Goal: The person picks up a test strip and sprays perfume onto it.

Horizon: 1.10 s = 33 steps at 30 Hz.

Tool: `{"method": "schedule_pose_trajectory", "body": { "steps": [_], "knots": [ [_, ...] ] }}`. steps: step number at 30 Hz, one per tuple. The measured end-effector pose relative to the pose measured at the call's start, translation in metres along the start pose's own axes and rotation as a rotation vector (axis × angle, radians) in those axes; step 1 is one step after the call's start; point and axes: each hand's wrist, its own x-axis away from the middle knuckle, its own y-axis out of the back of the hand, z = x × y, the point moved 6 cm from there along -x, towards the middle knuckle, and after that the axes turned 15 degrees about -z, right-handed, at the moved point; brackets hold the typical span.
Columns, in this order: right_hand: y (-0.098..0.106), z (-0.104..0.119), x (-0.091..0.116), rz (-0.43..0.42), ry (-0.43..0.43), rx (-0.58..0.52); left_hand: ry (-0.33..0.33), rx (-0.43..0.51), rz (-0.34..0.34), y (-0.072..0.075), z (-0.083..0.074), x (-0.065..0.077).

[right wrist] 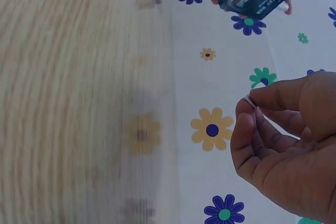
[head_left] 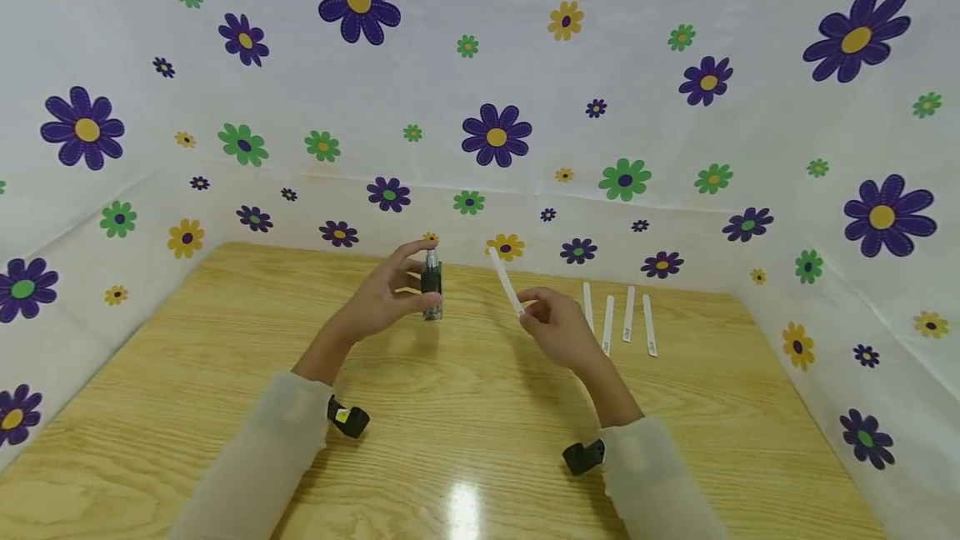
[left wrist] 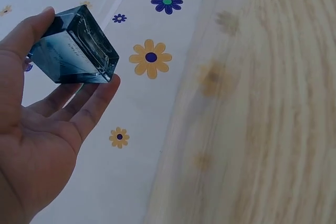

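Observation:
My left hand (head_left: 382,298) holds a dark glass perfume bottle (head_left: 431,283) upright above the table, its index finger on the silver spray top (head_left: 431,257). From below in the left wrist view, the bottle (left wrist: 76,48) shows bluish, clear glass between thumb and fingers. To its right, my right hand (head_left: 558,325) pinches a white paper strip (head_left: 505,280) by its lower end, thumb against finger. The strip leans up and left toward the bottle, apart from it. In the right wrist view, only the strip's end (right wrist: 250,101) shows at the fingertips.
Several more white strips (head_left: 628,315) lie on the wooden table (head_left: 420,440) just beyond and right of my right hand. A white cloth (head_left: 525,73) printed with flowers walls the table at the back and both sides. Small black cameras sit at both wrists.

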Motion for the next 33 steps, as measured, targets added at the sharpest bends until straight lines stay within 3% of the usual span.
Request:
{"method": "schedule_pose_trajectory", "body": {
  "steps": [10, 17, 33],
  "knots": [
    [-0.01, 0.007, 0.005, -0.006, 0.066, 0.048, 0.0, -0.135, 0.003, -0.009, 0.006, 0.002],
    [-0.009, 0.014, 0.007, -0.001, 0.102, 0.076, -0.075, -0.319, 0.021, -0.015, 0.0, 0.0],
    [-0.015, 0.027, 0.011, 0.072, 0.161, 0.128, -0.152, -0.47, 0.033, -0.022, -0.003, 0.0]
  ]
}}
